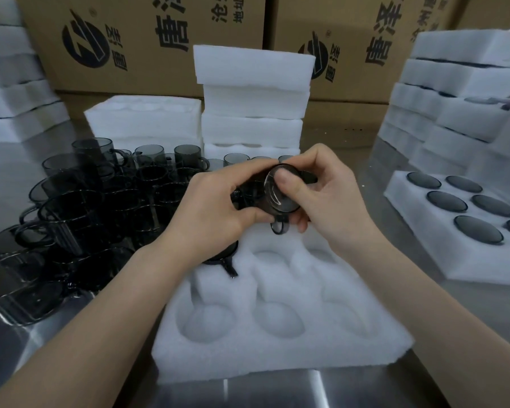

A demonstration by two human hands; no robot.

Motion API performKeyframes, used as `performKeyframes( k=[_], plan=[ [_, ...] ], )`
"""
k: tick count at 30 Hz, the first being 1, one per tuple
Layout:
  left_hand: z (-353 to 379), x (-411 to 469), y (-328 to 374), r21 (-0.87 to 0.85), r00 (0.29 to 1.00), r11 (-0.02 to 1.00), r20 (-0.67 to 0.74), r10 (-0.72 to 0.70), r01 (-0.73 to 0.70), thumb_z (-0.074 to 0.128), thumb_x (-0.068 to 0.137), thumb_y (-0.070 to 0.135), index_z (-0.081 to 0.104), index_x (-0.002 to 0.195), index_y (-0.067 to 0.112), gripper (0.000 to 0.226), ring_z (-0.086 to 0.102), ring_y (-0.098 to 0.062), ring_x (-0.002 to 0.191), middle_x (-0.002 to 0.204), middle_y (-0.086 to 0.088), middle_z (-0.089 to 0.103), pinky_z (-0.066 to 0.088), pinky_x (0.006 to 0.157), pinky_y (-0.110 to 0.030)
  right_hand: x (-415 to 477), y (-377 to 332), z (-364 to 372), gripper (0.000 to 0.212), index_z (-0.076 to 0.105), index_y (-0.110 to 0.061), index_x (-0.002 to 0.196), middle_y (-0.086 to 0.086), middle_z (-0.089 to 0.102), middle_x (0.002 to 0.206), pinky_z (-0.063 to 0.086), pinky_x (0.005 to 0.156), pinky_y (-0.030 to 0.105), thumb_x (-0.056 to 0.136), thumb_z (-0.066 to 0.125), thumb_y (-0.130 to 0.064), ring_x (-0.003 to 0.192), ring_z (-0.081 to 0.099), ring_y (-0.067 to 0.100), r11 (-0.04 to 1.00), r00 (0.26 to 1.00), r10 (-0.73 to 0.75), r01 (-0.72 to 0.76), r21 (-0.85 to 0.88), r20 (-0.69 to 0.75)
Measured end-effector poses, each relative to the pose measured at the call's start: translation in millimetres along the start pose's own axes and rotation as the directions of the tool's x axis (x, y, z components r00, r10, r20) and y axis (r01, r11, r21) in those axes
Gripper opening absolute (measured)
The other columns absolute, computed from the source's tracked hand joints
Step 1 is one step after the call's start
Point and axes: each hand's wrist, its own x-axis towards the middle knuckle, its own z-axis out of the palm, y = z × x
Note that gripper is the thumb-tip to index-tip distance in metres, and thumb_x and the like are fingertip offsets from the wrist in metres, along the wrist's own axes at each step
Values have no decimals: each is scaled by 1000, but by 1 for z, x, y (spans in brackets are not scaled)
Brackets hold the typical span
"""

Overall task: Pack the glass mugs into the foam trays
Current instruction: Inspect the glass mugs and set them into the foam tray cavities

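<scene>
Now both hands work one piece. The left hand [215, 207] curls round the body of a dark glass mug [280, 198] from the left. The right hand [333, 198] grips it from the right, thumb pressed flat on the base, which faces the camera. The mug lies on its side in the air, handle pointing down, just above the far part of the foam tray [277, 351]. Whether it touches the foam cannot be told.

Under the left hand, one seated mug [223, 257] sits in a left-side cavity of that tray. It is partly hidden by the wrist, and its handle lies in a slot toward the camera. At least five other cavities show white and unfilled. Any row beneath the hands is hidden.

Left of the tray, loose mugs [100, 201] stand in a dense cluster on the tabletop [468, 334], too crowded to count. To the right is a filled tray [415, 254], with dark round faces showing in its cavities. Behind are stacks of foam trays [253, 98] at centre and more at both sides, with cardboard cartons [147, 39] at the back.

Judgement: this tray is at an early stage, with one mug in, one in hand and the rest open. The whole job looks well short of done, given the loose stock at left. The likely next step is to lower the held mug into a cavity beside the seated one, handle lined up with its slot.
</scene>
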Motion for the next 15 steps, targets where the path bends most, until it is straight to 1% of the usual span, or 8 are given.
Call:
performKeyframes(
  k=[2,4,6,7,9,11,13,15],
  plan=[
    [0,-1,0,3,1000,1000,12,10,-10,85,65,7,62,127,23,68,59,5,111,115,19,67,42,99,-16,0,0,0,19,52,-12,80,1,63,60,41,30,24,96,61,-15,35,54,18,999,999,-23,24,21,-36],
    [0,-1,-1,-5,1000,1000,18,6,-6,85,66,5,60,129,22,69,58,2,116,120,16,65,42,103,-20,0,-2,0,22,52,-8,80,4,61,56,42,31,24,99,54,-17,36,54,19,997,999,18,-14,82,-46],
    [0,0,-1,-12,1000,1000,-6,2,-2,83,68,2,58,130,23,70,55,0,122,126,14,62,41,107,-26,0,-3,0,23,57,-8,86,3,62,59,45,35,24,103,47,-20,41,55,19,975,994,103,-96,199,-25],
    [0,0,-2,-6,1000,1000,-18,8,-8,82,69,0,56,131,24,71,52,-1,125,129,14,60,39,109,-25,1,-4,-1,22,60,-9,92,4,65,67,47,38,25,103,45,-22,47,57,21,956,990,138,-134,260,2],
    [0,0,-3,52,999,998,-20,36,-35,79,71,-4,53,134,23,73,47,-1,129,131,19,53,33,111,-18,1,-3,-1,19,61,-16,105,7,66,91,51,46,29,99,53,-32,64,60,25,935,983,171,-183,302,68],
    [0,1,-4,115,998,992,4,60,-60,76,73,-6,50,138,19,74,44,-3,129,132,16,50,30,109,-13,1,-1,-2,31,59,-25,113,7,62,106,55,52,33,85,67,-35,75,65,23,969,986,124,-144,201,107],
    [0,0,-4,137,997,987,23,77,-79,72,77,-4,44,142,17,74,45,-6,128,135,7,50,30,109,-15,1,1,0,43,57,-29,114,2,60,110,57,57,31,76,77,-24,81,69,19,995,988,27,-42,95,149],
    [1,-1,-2,127,996,988,31,79,-82,70,82,8,36,147,19,75,43,-4,129,137,4,48,30,109,-16,0,1,2,41,58,-26,110,0,61,106,59,60,34,76,78,-13,79,70,20,994,993,13,-26,105,121]
  ],
)
